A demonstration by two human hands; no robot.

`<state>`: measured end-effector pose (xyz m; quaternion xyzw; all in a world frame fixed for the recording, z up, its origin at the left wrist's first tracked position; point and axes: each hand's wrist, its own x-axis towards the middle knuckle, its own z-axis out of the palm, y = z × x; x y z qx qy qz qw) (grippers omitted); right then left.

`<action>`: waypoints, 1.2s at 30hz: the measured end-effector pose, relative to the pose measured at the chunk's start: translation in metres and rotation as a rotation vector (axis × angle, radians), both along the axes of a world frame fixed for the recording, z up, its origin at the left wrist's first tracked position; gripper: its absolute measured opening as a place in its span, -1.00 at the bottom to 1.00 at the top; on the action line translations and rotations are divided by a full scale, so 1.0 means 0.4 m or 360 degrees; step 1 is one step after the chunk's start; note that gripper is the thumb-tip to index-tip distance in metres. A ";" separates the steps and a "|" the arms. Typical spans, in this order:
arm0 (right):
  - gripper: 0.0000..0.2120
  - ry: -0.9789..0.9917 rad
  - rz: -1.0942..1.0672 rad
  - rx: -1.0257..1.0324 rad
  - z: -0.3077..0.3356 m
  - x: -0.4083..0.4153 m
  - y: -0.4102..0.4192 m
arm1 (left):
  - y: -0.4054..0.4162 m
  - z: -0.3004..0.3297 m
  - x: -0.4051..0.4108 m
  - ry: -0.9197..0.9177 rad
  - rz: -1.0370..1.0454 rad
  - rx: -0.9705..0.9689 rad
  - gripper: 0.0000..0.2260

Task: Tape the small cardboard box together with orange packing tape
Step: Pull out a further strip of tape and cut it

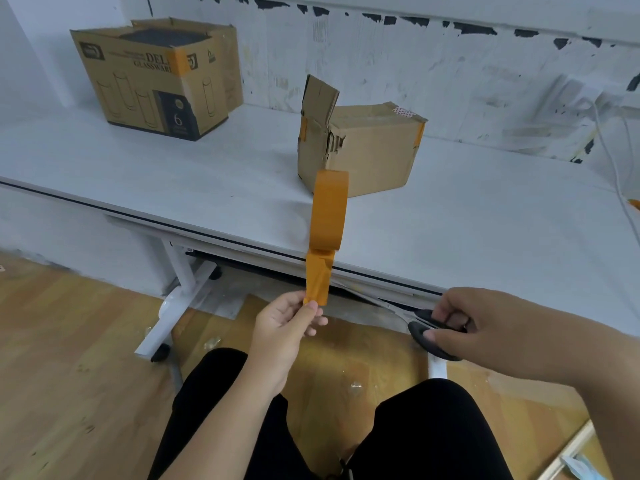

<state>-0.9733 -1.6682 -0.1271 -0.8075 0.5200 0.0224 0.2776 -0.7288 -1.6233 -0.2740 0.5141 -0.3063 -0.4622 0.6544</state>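
The small cardboard box (367, 150) lies on the white table (485, 230), its torn left flap standing up and short orange tape pieces on its corners. A roll of orange packing tape (329, 209) stands on edge at the table's front edge, below the box. A pulled-out strip of tape (318, 280) runs down from the roll. My left hand (287, 323) pinches the strip's lower end. My right hand (485, 327) grips black-handled scissors (419, 323), their blades pointing left toward the strip but apart from it.
A larger printed glassware box (156, 77) stands at the table's back left. A white cable (616, 161) trails down the right side. The table's white leg with a castor (180, 299) stands on the wooden floor. My legs in black are below.
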 end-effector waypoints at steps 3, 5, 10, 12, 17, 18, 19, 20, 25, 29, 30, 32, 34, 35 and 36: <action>-0.75 -0.0009 0.0001 -0.0020 -0.001 0.009 -0.003 | -0.001 0.005 -0.003 0.0059 0.0017 0.0011 -0.80; -0.75 -0.0016 0.0012 -0.0028 0.000 0.013 -0.005 | -0.002 0.009 -0.006 0.0134 -0.0009 -0.0013 -0.76; -0.75 -0.0031 0.0030 -0.0039 -0.007 0.019 -0.009 | -0.015 0.021 -0.019 0.0512 -0.0096 -0.0018 -0.81; -0.74 -0.0038 0.0034 -0.0033 -0.009 0.019 -0.011 | -0.014 0.022 -0.023 0.0557 -0.0128 -0.0055 -0.81; -0.75 -0.0040 0.0022 -0.0018 -0.010 0.018 -0.012 | -0.008 0.025 -0.025 0.0560 -0.0074 0.0051 -0.68; -0.76 -0.0039 0.0019 -0.0017 -0.010 0.019 -0.012 | -0.010 0.028 -0.026 0.0511 -0.0043 0.0102 -0.62; -0.76 -0.0039 0.0019 -0.0015 -0.010 0.020 -0.012 | -0.014 0.033 -0.028 0.0470 -0.0016 0.0140 -0.57; -0.76 -0.0038 0.0021 -0.0013 -0.010 0.021 -0.011 | -0.017 0.037 -0.030 0.0439 0.0003 0.0163 -0.55; -0.78 -0.0027 0.0025 -0.0024 -0.009 0.022 -0.010 | -0.027 0.035 -0.040 0.0395 -0.0024 0.0128 -0.70; -0.77 -0.0048 0.0002 0.0001 -0.012 0.009 -0.008 | -0.010 0.011 -0.038 0.0409 -0.0037 0.0002 -0.64; -0.76 -0.0067 0.0002 0.0032 -0.013 0.005 -0.007 | -0.007 0.005 -0.036 0.0410 -0.0018 -0.0007 -0.61; -0.76 -0.0090 -0.0007 0.0082 -0.013 -0.001 -0.008 | -0.006 -0.003 -0.028 0.0432 0.0001 -0.0029 -0.59; -0.76 -0.0064 -0.0012 0.0093 -0.013 -0.004 -0.011 | -0.013 -0.009 -0.022 0.0436 -0.0012 -0.0044 -0.61; -0.76 -0.0056 -0.0012 0.0100 -0.011 -0.003 -0.013 | -0.017 -0.011 -0.021 0.0412 -0.0027 -0.0046 -0.64; -0.75 -0.0058 -0.0011 0.0110 -0.010 -0.002 -0.015 | -0.021 -0.014 -0.022 0.0384 -0.0039 -0.0047 -0.67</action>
